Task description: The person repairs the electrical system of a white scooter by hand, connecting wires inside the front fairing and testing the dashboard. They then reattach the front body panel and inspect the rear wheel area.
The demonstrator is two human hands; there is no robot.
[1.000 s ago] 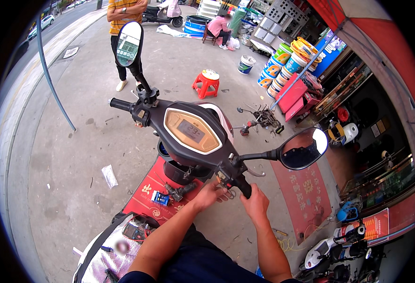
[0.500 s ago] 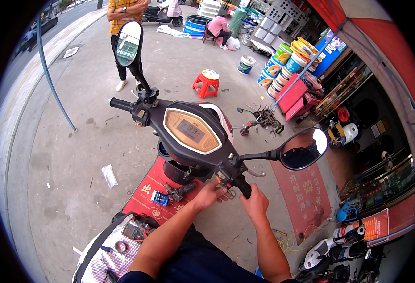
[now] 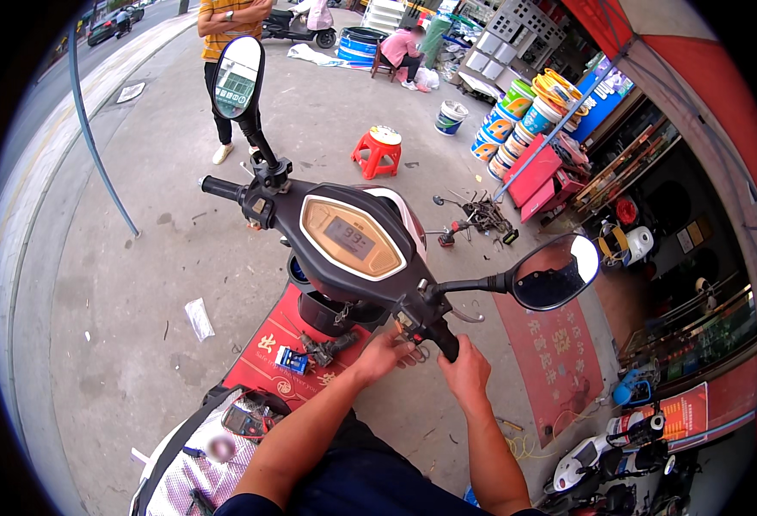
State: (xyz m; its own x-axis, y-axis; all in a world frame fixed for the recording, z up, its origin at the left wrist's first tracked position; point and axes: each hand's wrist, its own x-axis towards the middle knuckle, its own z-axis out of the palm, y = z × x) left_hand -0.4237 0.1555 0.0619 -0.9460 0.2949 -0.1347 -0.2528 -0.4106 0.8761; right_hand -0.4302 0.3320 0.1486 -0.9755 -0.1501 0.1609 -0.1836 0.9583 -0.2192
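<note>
R handlebar grip (image 3: 440,339) of scooter (image 3: 286,209), in front of person, held w/ R hand (image 3: 467,368), closed round its outer part. L hand (image 3: 384,355) pos'd just inboard, under switch block (image 3: 408,315), fingers part-bent; whether anything's held can't be told. Digits shown on dash screen (image 3: 350,237). Meter (image 3: 243,420) laid on silver cover (image 3: 172,483), person's L side.

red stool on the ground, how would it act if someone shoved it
The red stool is probably light, as it looks like moulded plastic. Its splayed legs would likely make it slide rather than tip.
</note>
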